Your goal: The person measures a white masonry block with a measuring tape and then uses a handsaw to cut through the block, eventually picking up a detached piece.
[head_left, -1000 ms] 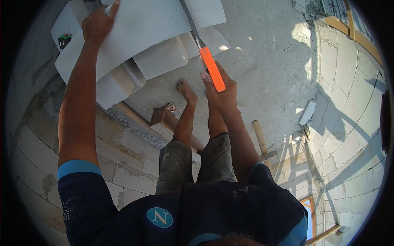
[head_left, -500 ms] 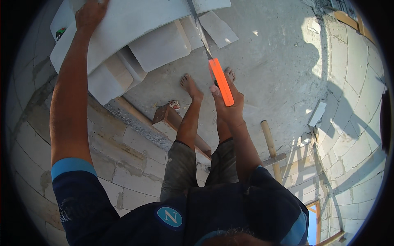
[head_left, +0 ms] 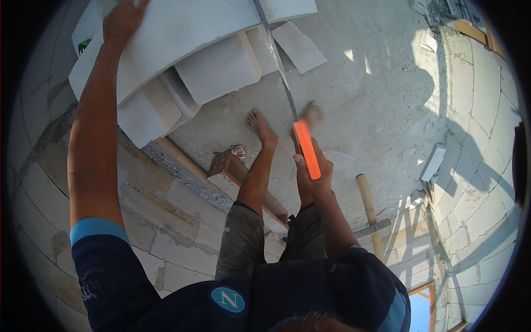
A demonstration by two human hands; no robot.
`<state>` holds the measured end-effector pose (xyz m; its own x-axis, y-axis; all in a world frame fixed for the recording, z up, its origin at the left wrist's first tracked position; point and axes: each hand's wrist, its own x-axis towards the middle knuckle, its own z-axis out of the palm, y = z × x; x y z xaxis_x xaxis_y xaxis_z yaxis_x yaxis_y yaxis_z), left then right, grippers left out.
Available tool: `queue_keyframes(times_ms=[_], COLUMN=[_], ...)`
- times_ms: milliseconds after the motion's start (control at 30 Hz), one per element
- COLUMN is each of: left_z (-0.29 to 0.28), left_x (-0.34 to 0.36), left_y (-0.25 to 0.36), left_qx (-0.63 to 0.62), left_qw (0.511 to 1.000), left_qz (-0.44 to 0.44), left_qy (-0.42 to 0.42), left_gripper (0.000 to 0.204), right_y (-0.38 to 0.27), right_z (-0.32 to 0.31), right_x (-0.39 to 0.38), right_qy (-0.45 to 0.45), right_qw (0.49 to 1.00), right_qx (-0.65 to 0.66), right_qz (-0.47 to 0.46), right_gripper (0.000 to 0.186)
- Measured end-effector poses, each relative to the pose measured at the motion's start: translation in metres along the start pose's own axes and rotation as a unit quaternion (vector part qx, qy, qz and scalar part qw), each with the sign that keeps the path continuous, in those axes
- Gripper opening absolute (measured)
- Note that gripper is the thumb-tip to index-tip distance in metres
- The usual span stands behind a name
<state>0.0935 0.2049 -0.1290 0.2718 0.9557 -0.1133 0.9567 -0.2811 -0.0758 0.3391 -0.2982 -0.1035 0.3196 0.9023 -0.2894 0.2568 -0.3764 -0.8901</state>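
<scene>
Now, left hand (head_left: 123, 21): lies flat on the large white aerated-concrete block (head_left: 182, 33), pressing it steady.
Right hand (head_left: 313, 178): grip closed around the orange-handled hand saw (head_left: 306, 148); its blade reaches up into the block.
Around: smaller white blocks (head_left: 218, 69) beneath, wooden stick (head_left: 366, 199), bare feet on concrete floor (head_left: 376, 94).

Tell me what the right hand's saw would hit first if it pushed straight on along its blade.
Probably the white block on the stack: the right hand holds a saw by its orange handle, and the blade already runs up into the cut there. Depth is hard to judge.
</scene>
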Motion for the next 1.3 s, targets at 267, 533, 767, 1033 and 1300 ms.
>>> queue_keyframes(times_ms=[267,533,767,1033,1300], left_z=[0.004,0.005,0.019,0.002,0.007], left_x=[0.009,0.019,0.017,0.018,0.02], left_y=[0.024,-0.012,0.0,0.008,-0.006], left_qx=[-0.001,-0.01,-0.008,-0.022,-0.026], left_qw=[1.0,0.999,0.998,0.998,0.998], left_qz=[0.002,-0.04,-0.032,-0.032,-0.028], left_qy=[0.009,-0.026,-0.048,-0.058,-0.042], left_gripper=[0.071,0.088,0.091,0.089,0.089], right_y=[-0.015,0.018,0.018,0.014,-0.022], right_z=[0.0,-0.004,0.015,-0.004,-0.005], right_x=[0.089,-0.015,0.074,0.033,0.045], right_qy=[-0.007,0.027,0.035,0.04,0.016], right_qw=[0.998,0.999,0.997,0.995,0.996], right_qx=[0.024,0.014,0.06,0.084,0.051], right_qz=[0.06,-0.011,0.019,0.023,0.072], right_gripper=[0.056,0.051,0.051,0.048,0.05])
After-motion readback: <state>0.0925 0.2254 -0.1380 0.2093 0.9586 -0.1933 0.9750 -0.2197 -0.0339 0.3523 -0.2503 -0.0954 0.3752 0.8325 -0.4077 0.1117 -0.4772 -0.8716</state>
